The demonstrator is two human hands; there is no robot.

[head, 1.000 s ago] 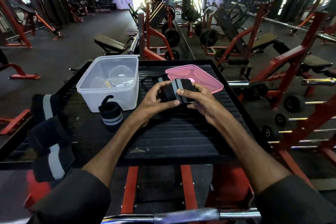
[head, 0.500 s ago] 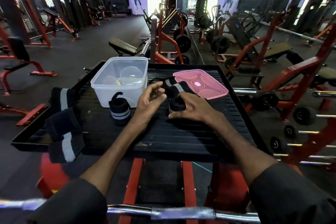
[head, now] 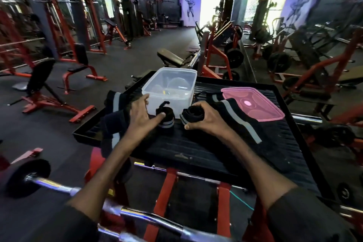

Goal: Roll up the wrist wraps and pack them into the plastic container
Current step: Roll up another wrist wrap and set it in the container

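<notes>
Dim gym; daylight is glaring through the bright far doorway (head: 211, 9) beyond the hands; wide-angle edges are bending, blurring.

Our left hand (head: 141, 118) left half-rolled wrap (head: 193, 115), now reaching rolled wrap (head: 165, 121); right hand (head: 206, 119) lowered half-rolled wrap onto platform (head: 196, 143).
</notes>
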